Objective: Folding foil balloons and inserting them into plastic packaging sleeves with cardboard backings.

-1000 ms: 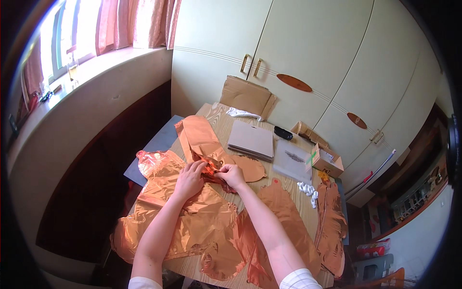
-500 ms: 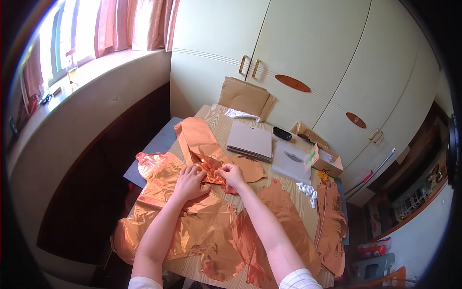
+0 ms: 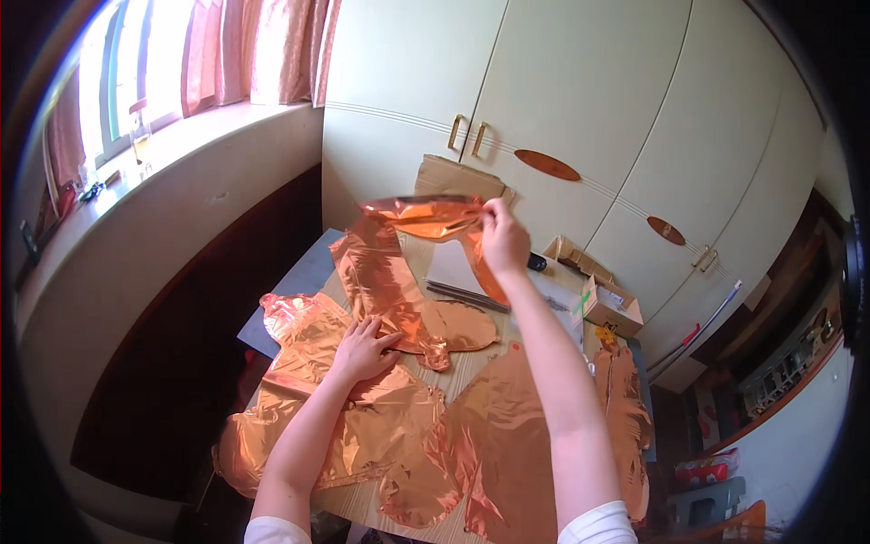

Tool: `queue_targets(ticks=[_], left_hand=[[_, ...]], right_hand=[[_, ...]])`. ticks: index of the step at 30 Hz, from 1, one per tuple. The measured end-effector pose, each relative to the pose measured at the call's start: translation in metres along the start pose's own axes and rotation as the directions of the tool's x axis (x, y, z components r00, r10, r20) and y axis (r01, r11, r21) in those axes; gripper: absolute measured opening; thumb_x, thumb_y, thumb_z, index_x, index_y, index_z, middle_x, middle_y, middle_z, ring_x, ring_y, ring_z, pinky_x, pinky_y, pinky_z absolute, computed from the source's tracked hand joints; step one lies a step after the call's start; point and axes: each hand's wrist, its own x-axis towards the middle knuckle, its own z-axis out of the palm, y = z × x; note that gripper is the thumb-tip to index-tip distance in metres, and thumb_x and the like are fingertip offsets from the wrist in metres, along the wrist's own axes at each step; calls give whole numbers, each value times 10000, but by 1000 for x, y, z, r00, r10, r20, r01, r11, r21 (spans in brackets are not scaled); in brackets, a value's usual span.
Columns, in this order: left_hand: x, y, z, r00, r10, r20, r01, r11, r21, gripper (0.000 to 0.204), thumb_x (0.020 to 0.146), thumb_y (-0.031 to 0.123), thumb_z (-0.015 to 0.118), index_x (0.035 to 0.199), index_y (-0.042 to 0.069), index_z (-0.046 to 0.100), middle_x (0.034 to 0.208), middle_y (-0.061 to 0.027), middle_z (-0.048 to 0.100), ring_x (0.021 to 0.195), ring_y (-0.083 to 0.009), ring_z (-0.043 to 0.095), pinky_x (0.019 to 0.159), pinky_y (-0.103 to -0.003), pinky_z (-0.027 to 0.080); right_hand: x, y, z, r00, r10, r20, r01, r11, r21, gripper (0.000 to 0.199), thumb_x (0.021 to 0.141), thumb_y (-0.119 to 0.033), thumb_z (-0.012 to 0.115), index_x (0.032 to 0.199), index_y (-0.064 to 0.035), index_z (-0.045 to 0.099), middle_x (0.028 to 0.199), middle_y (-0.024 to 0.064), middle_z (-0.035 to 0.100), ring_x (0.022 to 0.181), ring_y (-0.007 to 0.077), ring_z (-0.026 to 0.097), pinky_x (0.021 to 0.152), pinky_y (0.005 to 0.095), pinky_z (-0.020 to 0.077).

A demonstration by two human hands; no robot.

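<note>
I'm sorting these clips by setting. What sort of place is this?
Probably a room in a home. Cream cupboards with brass handles line the wall, pink curtains hang at a window, and a wooden table is strewn with copper foil balloons. The right hand lifts one.

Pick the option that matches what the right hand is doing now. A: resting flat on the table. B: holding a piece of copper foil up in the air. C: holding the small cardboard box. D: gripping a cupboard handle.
B: the right hand is raised above the table, pinching a crinkled copper foil piece, while the left hand presses on foil sheets lying flat.
</note>
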Motion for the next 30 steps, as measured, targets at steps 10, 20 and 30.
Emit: queue_targets(ticks=[10, 20, 30], left_hand=[[4, 4, 7, 997, -37, -63, 33, 998, -56, 395, 903, 426, 567, 1187, 177, 681, 1357, -189, 537, 1329, -368, 432, 1103, -460, 321], [-5, 138, -29, 785, 166, 596, 590, 87, -802, 756, 1002, 577, 348, 1420, -52, 380, 1331, -253, 541, 1132, -336, 602, 949, -443, 493], [-23, 249, 17, 774, -62, 630, 629, -34, -776, 831, 927, 190, 635, 1533, 58, 83, 1153, -211, 598, 957, -298, 652, 781, -381, 574]], right_hand=[[-10, 27, -192, 852, -440, -284, 365, 888, -281, 131, 935, -180, 611, 1061, -158, 587, 785, 62, 687, 644, 292, 662, 533, 402, 507], [-168, -15, -321, 597, -742, 304, 753, 388, -531, 216, 840, -134, 646, 1049, -76, 647, 1011, 32, 680, 503, 83, 429, 457, 247, 295], [-317, -22, -303, 589, -645, 487, 792, 581, -188, 190, 831, -184, 586, 979, -85, 649, 963, 29, 675, 563, 61, 455, 481, 214, 333]])
